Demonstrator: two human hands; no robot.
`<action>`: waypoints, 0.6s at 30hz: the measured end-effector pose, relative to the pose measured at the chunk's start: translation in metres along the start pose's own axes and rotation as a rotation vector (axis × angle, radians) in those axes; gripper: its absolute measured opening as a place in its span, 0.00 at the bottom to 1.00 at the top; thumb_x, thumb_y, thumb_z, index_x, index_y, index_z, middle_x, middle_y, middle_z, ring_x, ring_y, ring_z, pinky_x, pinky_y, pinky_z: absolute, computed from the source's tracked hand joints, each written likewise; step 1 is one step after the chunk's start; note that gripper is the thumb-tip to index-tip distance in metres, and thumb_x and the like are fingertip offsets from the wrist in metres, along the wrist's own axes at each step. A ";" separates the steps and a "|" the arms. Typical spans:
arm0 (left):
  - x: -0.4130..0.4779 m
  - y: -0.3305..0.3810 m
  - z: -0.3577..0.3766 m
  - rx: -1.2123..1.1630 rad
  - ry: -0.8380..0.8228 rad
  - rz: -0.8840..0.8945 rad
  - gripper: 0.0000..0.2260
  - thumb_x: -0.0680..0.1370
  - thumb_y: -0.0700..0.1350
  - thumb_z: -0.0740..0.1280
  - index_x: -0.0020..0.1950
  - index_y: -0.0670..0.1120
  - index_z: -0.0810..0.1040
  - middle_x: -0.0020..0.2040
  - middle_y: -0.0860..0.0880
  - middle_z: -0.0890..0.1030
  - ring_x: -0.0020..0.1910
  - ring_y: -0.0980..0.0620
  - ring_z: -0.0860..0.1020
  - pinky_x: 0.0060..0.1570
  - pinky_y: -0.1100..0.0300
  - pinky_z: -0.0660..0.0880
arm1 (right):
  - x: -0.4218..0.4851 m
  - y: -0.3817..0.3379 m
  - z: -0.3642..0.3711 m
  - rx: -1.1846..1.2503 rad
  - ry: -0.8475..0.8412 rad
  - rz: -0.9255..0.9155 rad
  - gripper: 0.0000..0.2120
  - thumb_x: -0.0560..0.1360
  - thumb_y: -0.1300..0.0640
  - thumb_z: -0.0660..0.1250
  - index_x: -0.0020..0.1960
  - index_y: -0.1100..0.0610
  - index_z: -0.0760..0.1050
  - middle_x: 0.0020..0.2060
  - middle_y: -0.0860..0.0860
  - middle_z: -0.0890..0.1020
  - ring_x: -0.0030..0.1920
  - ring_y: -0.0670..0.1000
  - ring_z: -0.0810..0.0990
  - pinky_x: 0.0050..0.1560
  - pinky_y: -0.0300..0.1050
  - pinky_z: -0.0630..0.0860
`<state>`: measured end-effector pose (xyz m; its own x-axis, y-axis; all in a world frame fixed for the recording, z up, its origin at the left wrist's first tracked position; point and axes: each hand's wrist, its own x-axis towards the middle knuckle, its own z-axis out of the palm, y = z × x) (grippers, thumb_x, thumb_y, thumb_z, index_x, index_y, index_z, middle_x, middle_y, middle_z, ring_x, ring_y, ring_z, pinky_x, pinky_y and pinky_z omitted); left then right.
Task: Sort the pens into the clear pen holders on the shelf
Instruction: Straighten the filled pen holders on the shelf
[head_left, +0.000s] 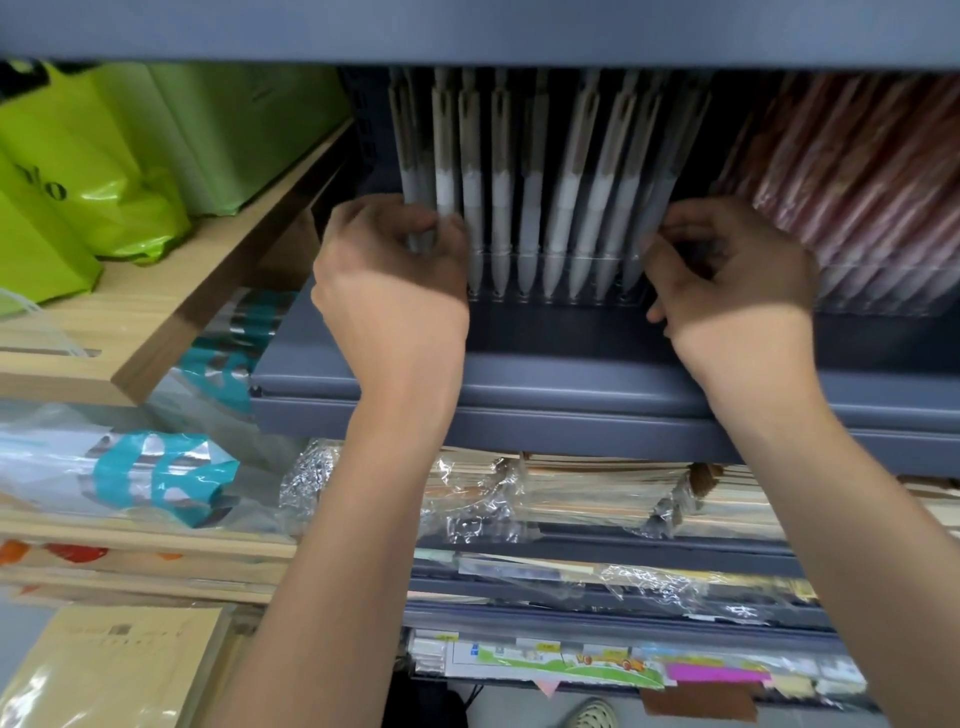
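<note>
Both forearms reach up from the lower frame to the grey shelf. Left hand has its fingers curled around a pale pen at the row's left end. White-and-tan pens stand in a clear holder at centre. Right hand pinches near the row's right end; what it holds is blurred. Glossy green bags sit upper left, red pens upper right.

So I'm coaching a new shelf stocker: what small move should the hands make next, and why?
Probably ease the left hand down so its grey-white pens seat in the clear plastic pen holder. Their tips seem above its base, while neighbouring pens stand seated; the right hand grips the other end.
</note>
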<state>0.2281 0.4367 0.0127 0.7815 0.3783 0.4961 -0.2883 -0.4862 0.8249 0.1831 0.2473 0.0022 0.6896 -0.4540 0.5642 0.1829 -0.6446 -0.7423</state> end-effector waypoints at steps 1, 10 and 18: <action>-0.001 0.001 0.000 -0.019 -0.002 -0.013 0.04 0.73 0.50 0.72 0.41 0.51 0.82 0.50 0.51 0.84 0.46 0.55 0.81 0.49 0.65 0.72 | 0.000 0.001 0.000 0.006 0.000 0.003 0.06 0.75 0.54 0.66 0.51 0.48 0.78 0.42 0.46 0.83 0.40 0.52 0.82 0.46 0.54 0.81; -0.003 0.003 0.000 -0.094 -0.007 -0.035 0.02 0.74 0.48 0.74 0.43 0.51 0.82 0.49 0.48 0.85 0.46 0.52 0.83 0.50 0.63 0.76 | 0.000 -0.001 0.000 0.010 0.003 0.000 0.07 0.73 0.53 0.66 0.51 0.50 0.78 0.42 0.48 0.83 0.39 0.53 0.82 0.47 0.54 0.81; -0.012 0.000 -0.004 -0.228 -0.002 -0.021 0.04 0.73 0.46 0.74 0.43 0.48 0.80 0.50 0.45 0.82 0.45 0.46 0.82 0.49 0.48 0.79 | 0.000 -0.002 0.001 0.044 0.019 -0.012 0.06 0.71 0.50 0.64 0.47 0.41 0.75 0.40 0.46 0.82 0.38 0.53 0.81 0.44 0.54 0.80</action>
<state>0.2163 0.4350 0.0078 0.7897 0.3846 0.4779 -0.3895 -0.2876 0.8750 0.1832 0.2495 0.0035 0.6736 -0.4582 0.5799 0.2221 -0.6229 -0.7502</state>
